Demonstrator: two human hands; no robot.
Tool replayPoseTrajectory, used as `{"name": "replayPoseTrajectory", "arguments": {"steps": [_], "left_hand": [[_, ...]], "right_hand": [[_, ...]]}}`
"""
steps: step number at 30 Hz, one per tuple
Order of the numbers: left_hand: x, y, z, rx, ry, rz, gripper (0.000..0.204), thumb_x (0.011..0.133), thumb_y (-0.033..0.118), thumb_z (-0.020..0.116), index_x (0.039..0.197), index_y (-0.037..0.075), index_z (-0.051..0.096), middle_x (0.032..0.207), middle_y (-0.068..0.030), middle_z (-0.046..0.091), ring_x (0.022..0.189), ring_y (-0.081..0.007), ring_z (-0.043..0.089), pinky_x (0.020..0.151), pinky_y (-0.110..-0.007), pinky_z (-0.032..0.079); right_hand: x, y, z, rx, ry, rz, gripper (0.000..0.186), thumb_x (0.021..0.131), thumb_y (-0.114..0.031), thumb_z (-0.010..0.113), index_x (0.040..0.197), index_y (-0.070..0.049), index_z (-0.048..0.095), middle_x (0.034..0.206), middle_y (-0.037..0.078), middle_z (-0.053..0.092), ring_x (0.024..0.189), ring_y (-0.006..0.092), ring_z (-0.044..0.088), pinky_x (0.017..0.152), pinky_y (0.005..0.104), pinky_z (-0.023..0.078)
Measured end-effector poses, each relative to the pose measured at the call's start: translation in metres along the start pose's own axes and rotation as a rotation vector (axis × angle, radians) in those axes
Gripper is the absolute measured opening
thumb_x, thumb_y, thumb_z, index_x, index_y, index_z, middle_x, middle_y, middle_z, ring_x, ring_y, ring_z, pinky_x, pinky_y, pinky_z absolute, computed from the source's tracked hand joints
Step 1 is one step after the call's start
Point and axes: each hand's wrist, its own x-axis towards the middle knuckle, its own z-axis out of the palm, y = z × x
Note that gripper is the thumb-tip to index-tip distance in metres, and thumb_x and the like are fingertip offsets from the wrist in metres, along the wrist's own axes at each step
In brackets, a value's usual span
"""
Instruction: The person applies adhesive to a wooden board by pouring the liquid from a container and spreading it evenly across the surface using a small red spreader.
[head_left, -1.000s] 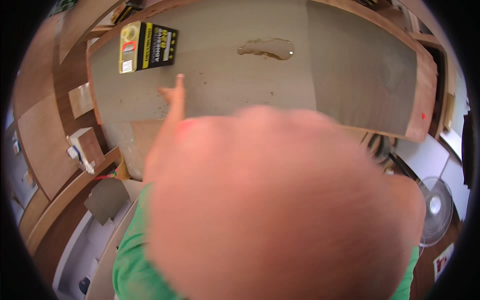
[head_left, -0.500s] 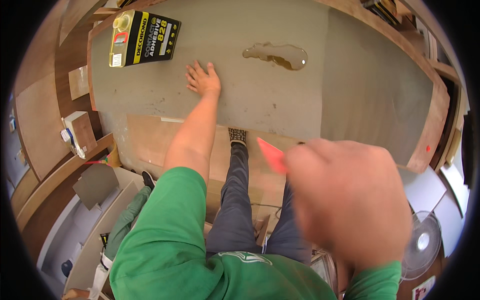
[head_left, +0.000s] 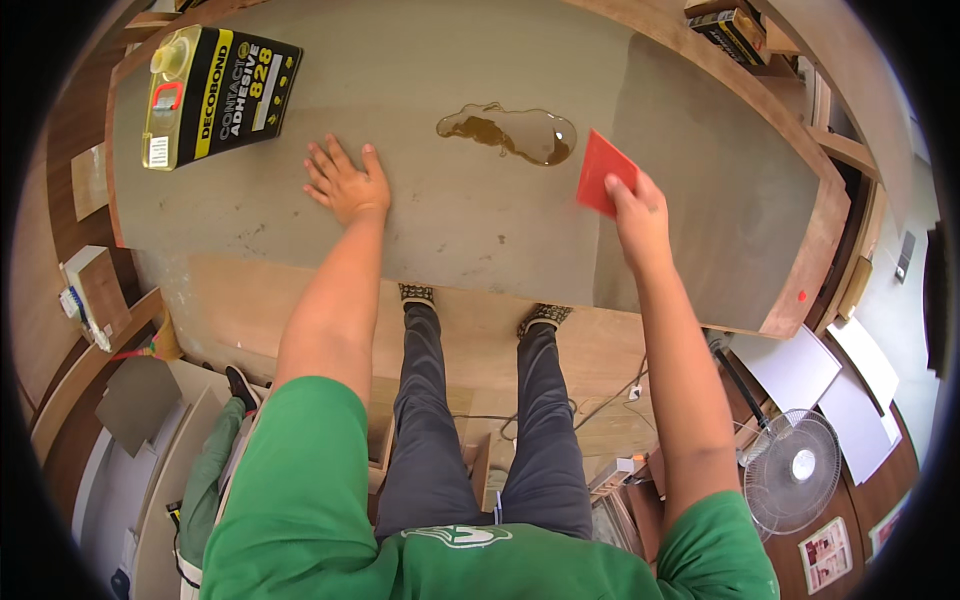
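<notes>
My left hand (head_left: pixel 347 184) lies flat on a grey sheet (head_left: pixel 450 225), fingers spread and holding nothing. Pinched in my right hand (head_left: pixel 640 215) is a red flat spreader (head_left: pixel 606 172), tilted above the sheet. Just left of the spreader spreads a puddle of amber, glossy adhesive (head_left: pixel 525 133). A black and yellow rectangular adhesive can (head_left: pixel 225 95) with a yellow cap stands on the sheet, beyond my left hand and to its left. Right of the puddle, the sheet has a darker, wet-looking area (head_left: pixel 700 170).
A wooden border (head_left: pixel 812 255) edges the sheet. A fan (head_left: pixel 793 472) stands at the lower right, beside white panels (head_left: pixel 790 365). Another can (head_left: pixel 733 35) sits at the far right. Another person's leg (head_left: pixel 215 470) shows at the lower left, and cables lie near my feet.
My right hand has swung forward from close to the camera, bringing the red spreader beside the puddle. The view has shifted; my left hand stays flat on the sheet.
</notes>
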Motion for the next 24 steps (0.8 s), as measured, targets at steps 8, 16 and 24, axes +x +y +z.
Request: {"name": "replayPoseTrajectory", "arguments": {"steps": [8, 16, 24], "left_hand": [[0.0, -0.002, 0.002, -0.014, 0.031, 0.005, 0.076, 0.098, 0.059, 0.041, 0.161, 0.021, 0.023, 0.169, -0.0082, 0.014, 0.155, -0.0307, 0.01, 0.124, -0.055, 0.002], [0.0, -0.005, 0.002, -0.017, 0.025, 0.005, 0.074, 0.099, 0.059, 0.042, 0.16, 0.021, 0.025, 0.169, -0.008, 0.015, 0.155, -0.0305, 0.01, 0.124, -0.056, 0.003], [0.001, -0.006, 0.001, 0.01, 0.034, 0.007, 0.073, 0.099, 0.058, 0.041, 0.16, 0.022, 0.024, 0.169, -0.0074, 0.014, 0.155, -0.0302, 0.01, 0.124, -0.055, 0.003]], "right_hand": [[0.077, -0.008, 0.046, -1.051, 0.034, -0.35, 0.026, 0.09, -0.014, 0.054, 0.111, -0.007, 0.068, 0.107, 0.017, 0.069, 0.097, 0.04, 0.066, 0.083, 0.0474, 0.055], [0.0, 0.018, 0.089, -1.068, -0.29, -0.328, 0.028, 0.087, -0.009, 0.055, 0.112, -0.006, 0.067, 0.11, 0.017, 0.068, 0.096, 0.0374, 0.067, 0.084, 0.0454, 0.055], [0.095, -0.037, -0.006, 0.01, -0.033, -0.025, 0.022, 0.09, -0.006, 0.059, 0.107, 0.002, 0.07, 0.093, 0.007, 0.071, 0.083, 0.0159, 0.065, 0.078, 0.0309, 0.053]]}}
